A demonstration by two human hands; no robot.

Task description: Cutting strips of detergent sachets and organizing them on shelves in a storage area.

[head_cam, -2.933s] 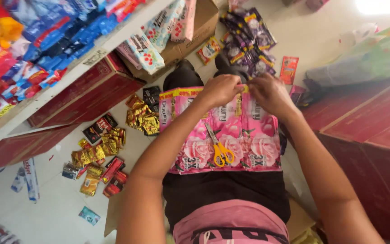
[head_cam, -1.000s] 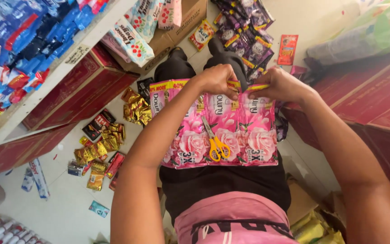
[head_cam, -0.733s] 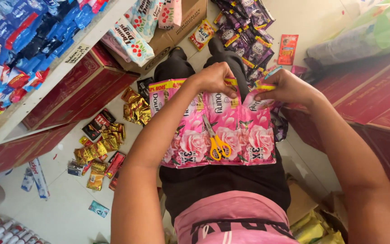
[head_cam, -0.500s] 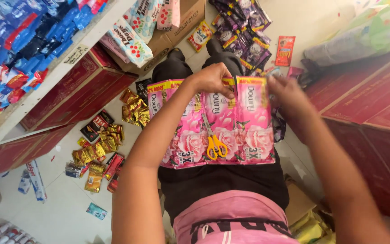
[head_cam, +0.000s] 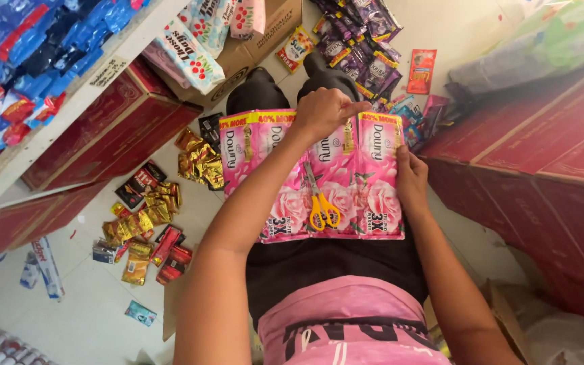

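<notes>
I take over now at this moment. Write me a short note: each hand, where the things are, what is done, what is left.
Left hand: grips the top edge of the pink flower-printed sachet strip lying across the lap.
Right hand: presses the strip's right side.
Yellow-handled scissors: lying on the strip, unheld.
Done: strip is spread flat; gold sachets and purple sachets lie loose on the floor.
Left: the pink strip's sachets are still joined.
</notes>
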